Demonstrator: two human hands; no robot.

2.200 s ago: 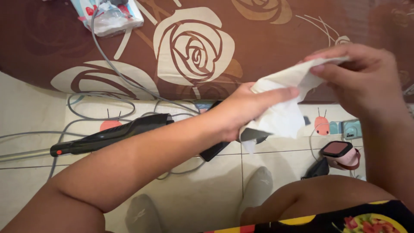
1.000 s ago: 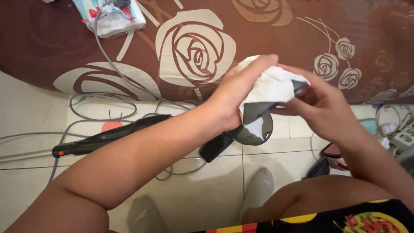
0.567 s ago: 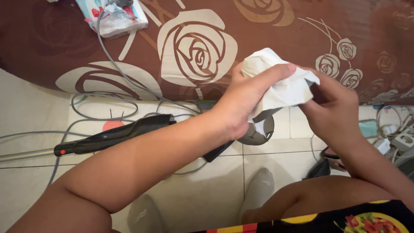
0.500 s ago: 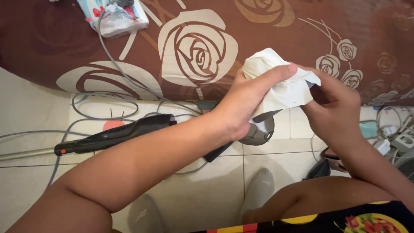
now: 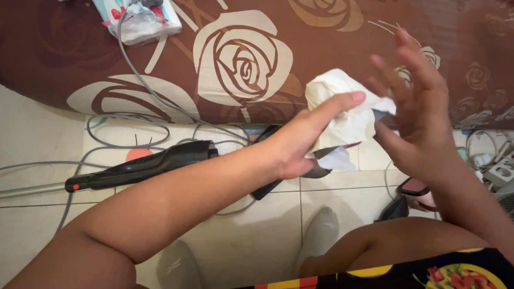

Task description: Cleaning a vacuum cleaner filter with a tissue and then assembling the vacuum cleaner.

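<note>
While the left hand (image 5: 300, 144) pinches a crumpled white tissue (image 5: 342, 109) around a dark grey part at mid-frame, the right hand (image 5: 415, 112) hovers just beside it, fingers spread, holding nothing; behind lies the rose-patterned bed (image 5: 241, 53).

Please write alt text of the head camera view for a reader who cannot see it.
The left hand grips a crumpled white tissue wrapped on a dark object, while the right hand opens beside it. Below, a black tool and grey cables lie on the tiled floor.
</note>
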